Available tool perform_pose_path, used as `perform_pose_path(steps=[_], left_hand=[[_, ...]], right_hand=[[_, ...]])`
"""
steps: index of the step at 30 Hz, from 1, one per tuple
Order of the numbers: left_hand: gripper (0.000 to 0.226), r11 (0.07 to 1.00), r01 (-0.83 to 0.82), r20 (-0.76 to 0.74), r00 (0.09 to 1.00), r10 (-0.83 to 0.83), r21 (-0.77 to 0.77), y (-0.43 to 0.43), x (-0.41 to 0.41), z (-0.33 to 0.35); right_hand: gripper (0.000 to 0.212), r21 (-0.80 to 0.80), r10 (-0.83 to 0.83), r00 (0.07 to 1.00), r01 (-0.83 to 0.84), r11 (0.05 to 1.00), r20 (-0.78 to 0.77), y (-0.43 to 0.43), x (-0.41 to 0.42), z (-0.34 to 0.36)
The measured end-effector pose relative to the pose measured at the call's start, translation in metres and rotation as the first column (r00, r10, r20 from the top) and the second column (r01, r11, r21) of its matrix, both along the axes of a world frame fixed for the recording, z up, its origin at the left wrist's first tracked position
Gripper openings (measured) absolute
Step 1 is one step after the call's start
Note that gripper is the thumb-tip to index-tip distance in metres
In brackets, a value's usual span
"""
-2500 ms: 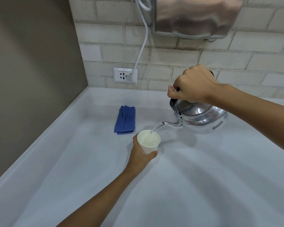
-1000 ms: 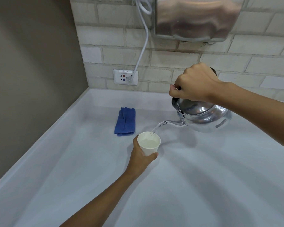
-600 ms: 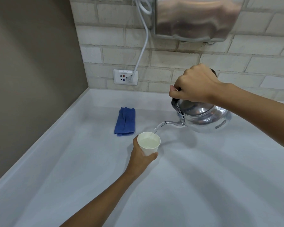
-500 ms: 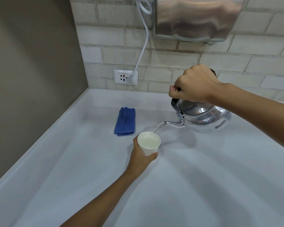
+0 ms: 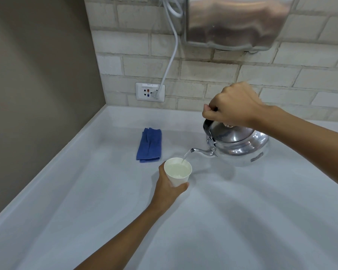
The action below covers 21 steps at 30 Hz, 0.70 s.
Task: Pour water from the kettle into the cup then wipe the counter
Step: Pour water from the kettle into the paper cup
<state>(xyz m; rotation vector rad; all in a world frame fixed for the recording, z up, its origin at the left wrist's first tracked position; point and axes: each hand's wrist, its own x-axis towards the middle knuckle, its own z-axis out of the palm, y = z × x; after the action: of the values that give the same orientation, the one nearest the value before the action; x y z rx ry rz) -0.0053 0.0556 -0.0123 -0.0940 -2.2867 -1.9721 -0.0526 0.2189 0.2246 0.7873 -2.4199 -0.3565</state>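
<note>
The left hand [image 5: 167, 189] wraps its fingers round the white cup [image 5: 177, 172] on the counter [image 5: 242, 221]. Beyond, the right hand [image 5: 232, 106] grips the tilted kettle [image 5: 238, 145] by its handle, water streaming in. A blue cloth [image 5: 149, 145] lies farther back.

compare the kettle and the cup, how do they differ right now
The kettle is shiny metal and squat; the cup is plain white and tapered. The kettle hangs tilted from the right hand, spout down; the cup stays upright in the left hand. Both are held, joined by the water stream.
</note>
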Motion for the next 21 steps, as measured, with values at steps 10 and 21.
perform_pose_path(steps=[10,21], left_hand=[[0.081,0.999,-0.009,0.015,1.000,0.009,-0.039,-0.003,-0.002,-0.003],[0.081,0.997,-0.019,0.032,0.999,0.022,-0.072,-0.004,-0.004,-0.006]], right_hand=[[0.048,-0.448,-0.143,0.969,0.222,0.866,0.203,0.036,-0.048,-0.053],[0.051,-0.637,-0.217,0.874,0.468,0.612,0.434,0.028,-0.119,-0.084]])
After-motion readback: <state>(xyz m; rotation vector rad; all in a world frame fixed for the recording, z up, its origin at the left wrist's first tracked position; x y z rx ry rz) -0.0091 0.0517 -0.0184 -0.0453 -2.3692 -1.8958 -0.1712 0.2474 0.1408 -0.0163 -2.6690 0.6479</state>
